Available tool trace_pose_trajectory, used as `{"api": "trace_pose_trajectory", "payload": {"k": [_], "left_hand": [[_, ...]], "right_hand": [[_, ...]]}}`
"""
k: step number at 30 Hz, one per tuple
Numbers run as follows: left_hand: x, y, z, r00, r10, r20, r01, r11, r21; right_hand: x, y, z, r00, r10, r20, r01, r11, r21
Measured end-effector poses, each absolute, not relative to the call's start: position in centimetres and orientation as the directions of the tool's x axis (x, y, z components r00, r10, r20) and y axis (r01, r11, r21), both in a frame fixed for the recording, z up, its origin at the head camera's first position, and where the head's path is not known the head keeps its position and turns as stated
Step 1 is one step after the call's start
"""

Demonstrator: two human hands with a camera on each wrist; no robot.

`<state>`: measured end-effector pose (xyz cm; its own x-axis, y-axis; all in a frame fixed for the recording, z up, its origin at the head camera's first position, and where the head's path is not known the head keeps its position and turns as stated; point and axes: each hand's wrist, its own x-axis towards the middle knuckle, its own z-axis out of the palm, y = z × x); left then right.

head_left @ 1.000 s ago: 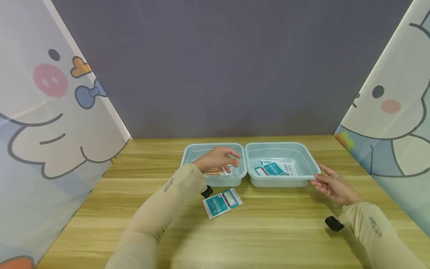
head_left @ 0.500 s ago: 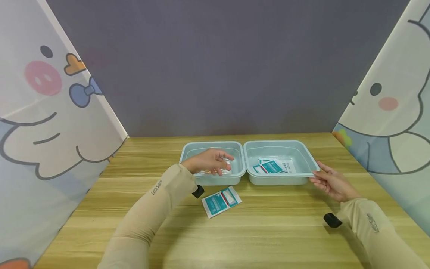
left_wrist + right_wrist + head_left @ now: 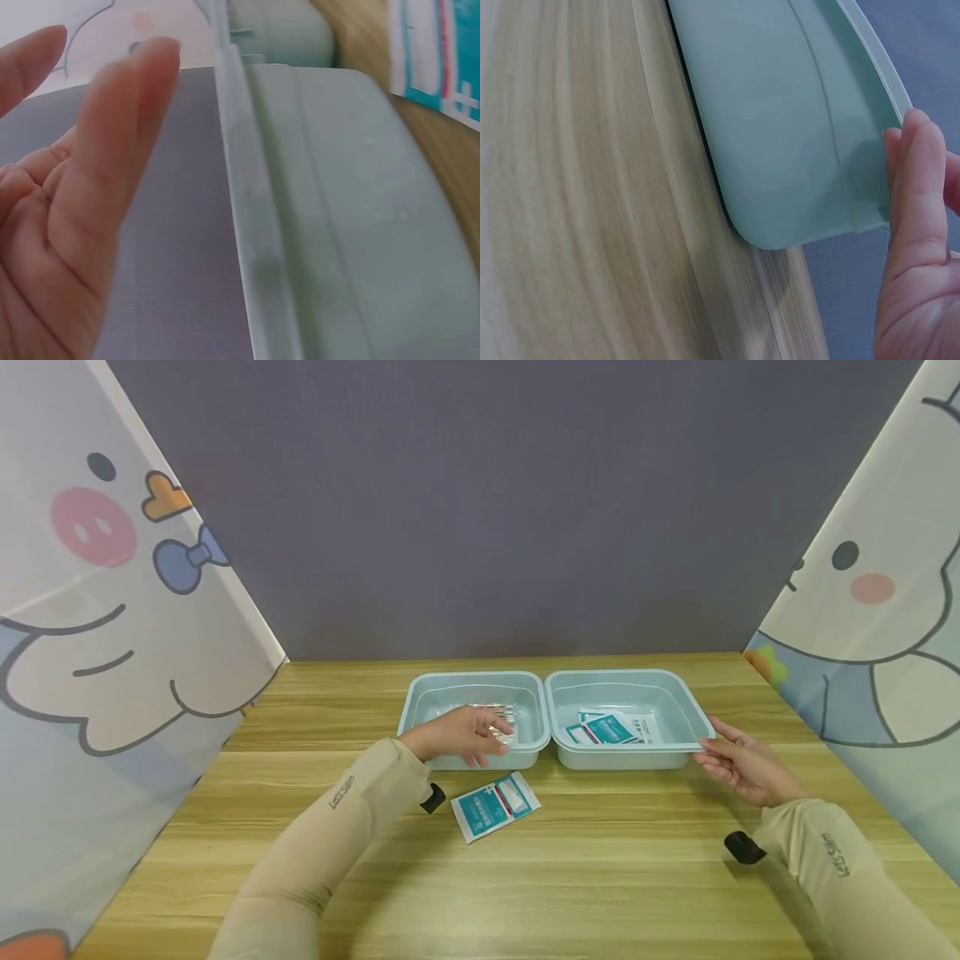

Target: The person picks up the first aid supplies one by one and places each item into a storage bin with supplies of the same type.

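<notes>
My left hand (image 3: 462, 733) hovers over the near side of the left plastic tray (image 3: 420, 697), its fingers loosely bent and spread with nothing between them. In the left wrist view, the left hand (image 3: 82, 202) is beside the tray's rim (image 3: 251, 210). Partly behind it in that tray lies a clear-wrapped bundle of thin sticks (image 3: 504, 714). My right hand (image 3: 752, 770) holds the near right corner of the right plastic tray (image 3: 630, 760), thumb at the rim. Several teal-and-white flat packets (image 3: 609, 728) lie inside this tray.
One more teal-and-white packet (image 3: 496, 806) lies on the wooden table (image 3: 570, 885) in front of the left tray. The two trays stand side by side. A dark panel (image 3: 510, 510) rises behind the table, with cartoon-printed panels on both sides.
My left hand has shifted left and slightly nearer over the left tray, uncovering more of the wrapped sticks. The right hand stays at its tray's corner.
</notes>
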<state>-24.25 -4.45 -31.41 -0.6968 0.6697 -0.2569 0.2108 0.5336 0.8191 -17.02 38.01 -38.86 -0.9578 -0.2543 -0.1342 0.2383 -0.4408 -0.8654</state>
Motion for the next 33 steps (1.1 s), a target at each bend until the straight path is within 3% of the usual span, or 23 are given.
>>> {"api": "trace_pose_trajectory", "payload": {"k": [6, 33], "left_hand": [[-23.7, -4.6, -32.5, -0.715, 0.64, -0.282, 0.217, 0.586, 0.78], [-22.4, -5.0, -35.8, -0.676, 0.63, -0.382, 0.314, 0.716, 0.624]], "right_hand": [[-17.0, 38.1, -38.8, -0.959, -0.255, -0.128, 0.235, -0.455, -0.859], [-17.1, 38.2, -39.1, -0.96, -0.251, -0.126, 0.238, -0.488, -0.84]]}}
